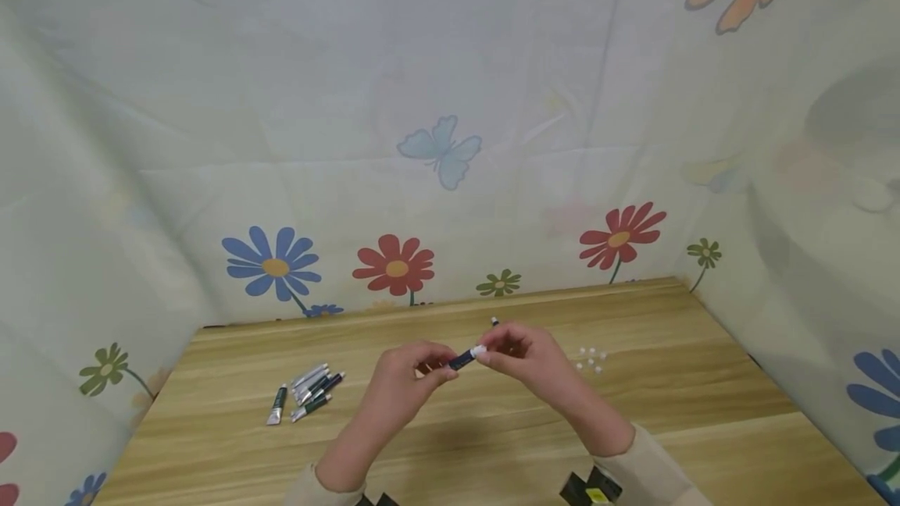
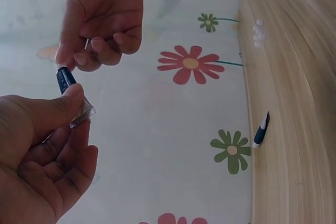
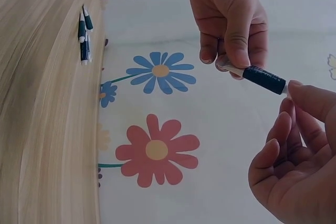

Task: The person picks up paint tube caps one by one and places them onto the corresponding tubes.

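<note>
A small dark blue paint tube [image 1: 462, 360] with a silver crimped end and a white cap is held above the table between both hands. My left hand [image 1: 404, 381] pinches its silver end between thumb and fingers, as the left wrist view shows from close by. At the other end, my right hand [image 1: 534, 358] pinches the white cap with thumb and forefinger. The remaining right fingers are curled beneath. In the right wrist view the tube [image 3: 264, 81] slants between the hands, its printed dark label exposed; the cap is mostly covered by fingertips.
Several paint tubes [image 1: 312, 389] lie grouped on the wooden table [image 1: 232, 451] at left. Another tube [image 2: 261, 131] lies near the table's back edge, beyond my right hand. Several small white caps [image 1: 592, 360] are scattered at right. A flowered cloth [image 1: 337, 194] hangs behind.
</note>
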Action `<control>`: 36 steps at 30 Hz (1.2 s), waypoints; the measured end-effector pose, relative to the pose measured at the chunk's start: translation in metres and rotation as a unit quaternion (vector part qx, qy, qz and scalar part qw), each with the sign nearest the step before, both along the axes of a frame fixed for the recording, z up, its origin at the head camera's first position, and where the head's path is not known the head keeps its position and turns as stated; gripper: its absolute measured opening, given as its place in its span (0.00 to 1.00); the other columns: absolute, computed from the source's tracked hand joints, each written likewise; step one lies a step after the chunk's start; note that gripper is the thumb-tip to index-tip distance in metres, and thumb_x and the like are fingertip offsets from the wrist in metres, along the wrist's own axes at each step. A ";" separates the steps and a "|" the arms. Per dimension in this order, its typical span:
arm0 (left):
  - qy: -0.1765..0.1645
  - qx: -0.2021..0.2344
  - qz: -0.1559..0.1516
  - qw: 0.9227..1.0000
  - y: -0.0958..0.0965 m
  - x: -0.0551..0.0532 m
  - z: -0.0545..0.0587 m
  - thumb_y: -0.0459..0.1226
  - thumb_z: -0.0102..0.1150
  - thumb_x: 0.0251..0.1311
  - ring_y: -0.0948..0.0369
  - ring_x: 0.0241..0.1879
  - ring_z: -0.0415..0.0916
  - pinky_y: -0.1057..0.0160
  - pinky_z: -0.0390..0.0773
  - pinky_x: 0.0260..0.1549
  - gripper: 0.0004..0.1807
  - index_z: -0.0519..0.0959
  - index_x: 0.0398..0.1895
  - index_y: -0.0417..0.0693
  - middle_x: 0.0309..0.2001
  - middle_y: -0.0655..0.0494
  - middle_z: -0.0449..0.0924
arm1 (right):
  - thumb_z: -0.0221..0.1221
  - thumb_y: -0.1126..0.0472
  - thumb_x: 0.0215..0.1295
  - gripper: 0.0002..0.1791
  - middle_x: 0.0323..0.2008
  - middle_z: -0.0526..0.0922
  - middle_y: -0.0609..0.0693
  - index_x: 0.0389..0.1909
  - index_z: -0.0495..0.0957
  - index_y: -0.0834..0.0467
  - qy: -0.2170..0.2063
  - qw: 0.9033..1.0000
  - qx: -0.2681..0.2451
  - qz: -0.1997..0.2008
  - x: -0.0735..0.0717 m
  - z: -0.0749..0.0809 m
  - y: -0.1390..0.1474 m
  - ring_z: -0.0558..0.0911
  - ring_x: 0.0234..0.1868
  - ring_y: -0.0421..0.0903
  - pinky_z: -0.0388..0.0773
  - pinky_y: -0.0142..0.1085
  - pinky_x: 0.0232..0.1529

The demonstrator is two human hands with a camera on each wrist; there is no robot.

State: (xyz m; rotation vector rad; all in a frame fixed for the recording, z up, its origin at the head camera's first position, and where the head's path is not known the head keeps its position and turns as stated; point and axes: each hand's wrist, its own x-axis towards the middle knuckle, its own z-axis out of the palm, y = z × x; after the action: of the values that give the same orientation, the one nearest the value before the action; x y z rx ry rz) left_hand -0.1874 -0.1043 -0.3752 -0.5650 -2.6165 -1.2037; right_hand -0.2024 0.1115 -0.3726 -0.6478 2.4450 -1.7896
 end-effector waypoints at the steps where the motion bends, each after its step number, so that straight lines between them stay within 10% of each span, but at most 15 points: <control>1: 0.003 0.000 0.000 1.000 0.000 0.000 0.000 0.33 0.71 0.59 0.67 0.32 0.79 0.71 0.80 0.35 0.05 0.88 0.38 0.47 0.33 0.58 0.87 | 0.64 0.60 0.69 0.11 0.37 0.84 0.58 0.44 0.81 0.65 -0.001 1.000 0.000 0.002 0.000 0.000 0.000 0.77 0.34 0.39 0.77 0.30 0.36; 26: -0.001 0.018 0.010 1.000 -0.001 0.000 -0.004 0.34 0.71 0.59 0.66 0.33 0.80 0.72 0.80 0.36 0.06 0.88 0.39 0.47 0.34 0.57 0.88 | 0.64 0.62 0.70 0.16 0.42 0.84 0.63 0.53 0.81 0.67 0.001 1.000 -0.004 0.025 -0.005 -0.004 0.000 0.79 0.36 0.36 0.80 0.28 0.40; 36: 0.004 0.024 0.000 1.000 0.002 0.001 -0.004 0.35 0.71 0.59 0.68 0.32 0.79 0.72 0.80 0.35 0.06 0.88 0.39 0.47 0.34 0.57 0.88 | 0.68 0.62 0.66 0.12 0.36 0.83 0.58 0.40 0.79 0.67 0.010 1.000 -0.001 0.002 -0.004 -0.004 -0.003 0.77 0.33 0.38 0.78 0.29 0.36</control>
State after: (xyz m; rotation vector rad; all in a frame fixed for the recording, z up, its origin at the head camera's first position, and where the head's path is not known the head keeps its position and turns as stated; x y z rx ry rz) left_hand -0.1862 -0.1025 -0.3789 -0.5602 -2.5737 -1.2590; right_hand -0.2067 0.1090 -0.3766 -0.6746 2.4527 -1.7935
